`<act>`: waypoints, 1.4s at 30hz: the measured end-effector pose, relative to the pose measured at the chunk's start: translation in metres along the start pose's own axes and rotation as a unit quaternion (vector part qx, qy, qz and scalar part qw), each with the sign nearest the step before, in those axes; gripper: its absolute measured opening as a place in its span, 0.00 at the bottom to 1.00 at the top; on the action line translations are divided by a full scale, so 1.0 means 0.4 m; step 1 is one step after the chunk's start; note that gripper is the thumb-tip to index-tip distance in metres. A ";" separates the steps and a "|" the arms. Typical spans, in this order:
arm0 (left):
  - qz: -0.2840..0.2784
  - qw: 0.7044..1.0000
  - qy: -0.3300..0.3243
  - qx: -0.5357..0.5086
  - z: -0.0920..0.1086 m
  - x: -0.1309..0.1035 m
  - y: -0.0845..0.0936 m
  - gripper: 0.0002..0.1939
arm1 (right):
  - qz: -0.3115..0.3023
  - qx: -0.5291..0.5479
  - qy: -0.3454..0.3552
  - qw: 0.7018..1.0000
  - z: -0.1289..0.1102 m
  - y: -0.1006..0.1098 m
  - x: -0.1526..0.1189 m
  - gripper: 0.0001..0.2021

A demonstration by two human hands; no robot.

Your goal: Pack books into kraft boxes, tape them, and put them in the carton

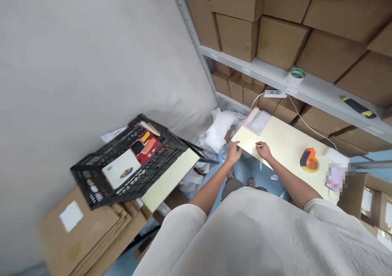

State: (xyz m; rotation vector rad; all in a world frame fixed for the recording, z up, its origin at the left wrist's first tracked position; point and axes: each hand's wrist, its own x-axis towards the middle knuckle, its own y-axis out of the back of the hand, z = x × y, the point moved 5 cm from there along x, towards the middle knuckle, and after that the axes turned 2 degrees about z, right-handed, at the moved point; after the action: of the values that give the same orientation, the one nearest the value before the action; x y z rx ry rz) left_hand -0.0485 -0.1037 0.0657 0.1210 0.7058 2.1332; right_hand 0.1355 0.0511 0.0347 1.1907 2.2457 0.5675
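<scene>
My left hand [234, 153] is at the near left corner of the pale yellow table [283, 139], its fingers bent loosely and the thumb apart, with nothing seen in it. Just right of it, my right hand [263, 150] hovers over the table's front edge. Its fingers are curled in toward the thumb; whatever they may hold is too small to make out. Beyond the hands, a flat clear plastic packet [259, 122] lies at the table's far left end. An orange tape dispenser [310, 161] with a yellow roll stands farther right.
A black crate [153, 161] holding a red box [150, 147] and a white box [121, 168] rests at left on another table [171, 181]. Flattened cartons [92, 231] lean below. White packing scraps [220, 127] litter the floor. Shelves of cardboard boxes [281, 39] rise behind.
</scene>
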 end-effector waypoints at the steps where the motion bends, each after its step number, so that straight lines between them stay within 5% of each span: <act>1: 0.019 1.000 0.005 -0.001 -0.011 -0.018 0.029 0.25 | -0.011 -0.001 0.015 1.000 -0.021 -0.023 -0.001 0.10; 7: 0.122 0.992 0.041 -0.015 -0.099 -0.152 0.223 0.24 | -0.096 -0.007 0.116 0.989 -0.193 -0.206 -0.028 0.10; 13: 0.233 0.966 0.108 -0.027 -0.229 -0.357 0.420 0.23 | -0.210 -0.045 0.207 0.954 -0.382 -0.442 -0.162 0.12; 19: 0.330 0.931 0.149 -0.044 -0.389 -0.608 0.607 0.25 | -0.281 -0.069 0.286 0.914 -0.530 -0.702 -0.391 0.11; 30: 0.413 0.890 0.188 -0.049 -0.710 -1.083 0.969 0.24 | -0.372 -0.085 0.358 0.852 -0.711 -1.156 -0.902 0.12; 35: 0.439 0.871 0.215 -0.054 -0.831 -1.228 1.085 0.25 | -0.390 -0.116 0.389 0.826 -0.770 -1.281 -1.044 0.13; 42: 0.480 0.837 0.255 -0.069 -0.975 -1.335 1.215 0.24 | -0.395 -0.186 0.416 0.798 -0.838 -1.391 -1.119 0.17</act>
State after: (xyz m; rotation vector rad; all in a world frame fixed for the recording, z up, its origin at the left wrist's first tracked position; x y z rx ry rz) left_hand -0.1884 -0.9123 0.0816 -0.2422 0.8996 3.2483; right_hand -0.2096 -0.6565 0.0832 -0.3481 2.7996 1.2355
